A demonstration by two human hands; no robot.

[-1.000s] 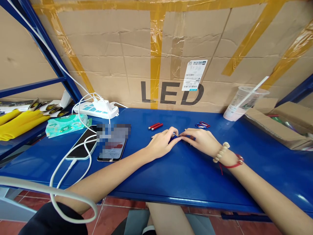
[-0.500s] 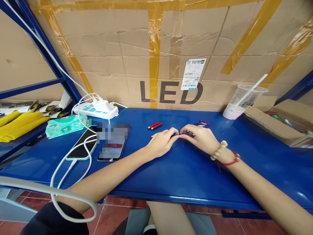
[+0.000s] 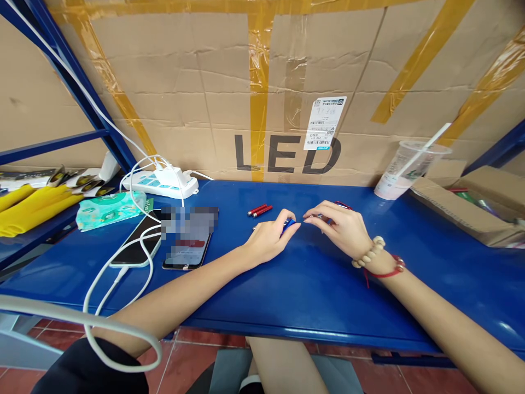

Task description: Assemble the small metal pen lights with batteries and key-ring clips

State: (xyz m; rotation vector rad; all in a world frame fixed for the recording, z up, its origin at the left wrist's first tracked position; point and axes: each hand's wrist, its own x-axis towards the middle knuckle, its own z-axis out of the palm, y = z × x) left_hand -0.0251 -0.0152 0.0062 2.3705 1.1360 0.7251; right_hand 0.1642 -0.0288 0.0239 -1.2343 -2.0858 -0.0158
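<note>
Two bare hands meet at the middle of the frame over the blue metal tabletop [image 3: 311, 284], below the tall taped cardboard sheet [image 3: 197, 98]. At centre, the left hand [image 3: 268, 239] pinches a small blue cylinder [image 3: 289, 224] in closed fingertips; the right hand [image 3: 343, 230] grips what seems a thin metal piece, too small to tell. Two red tubes [image 3: 259, 210] lie just above-left.

Your left hand [image 3: 268, 238] rests low, knuckles up, fingers curled in and thumb and forefinger pinched together at the tip. Your right hand [image 3: 342, 227] sits just beside it, fingertips nearly meeting the left's, fingers bent and pinched too. Both forearms stretch forward and angle inward, bare, converging ahead of you. The right wrist is slightly raised.
</note>
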